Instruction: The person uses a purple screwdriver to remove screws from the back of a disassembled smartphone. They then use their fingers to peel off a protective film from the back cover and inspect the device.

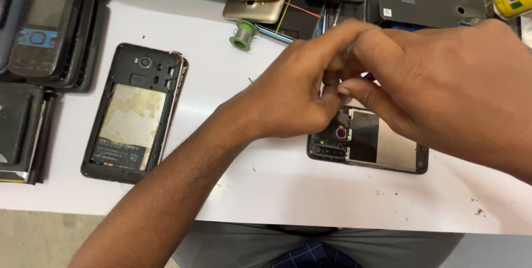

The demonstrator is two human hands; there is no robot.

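1. Pinched together, the left hand (pixel 288 93) and right hand (pixel 443 85) meet fingertip to fingertip on something tiny above the opened phone (pixel 368 146); what they hold I cannot tell.
2. That phone lies near the white table (pixel 277 190) edge, its insides bare; a slip could drop the small piece off the table or into the phone.
3. Farther left lies another opened phone (pixel 136 113); beyond, a solder spool (pixel 243 35) and stacked handsets (pixel 39 30).
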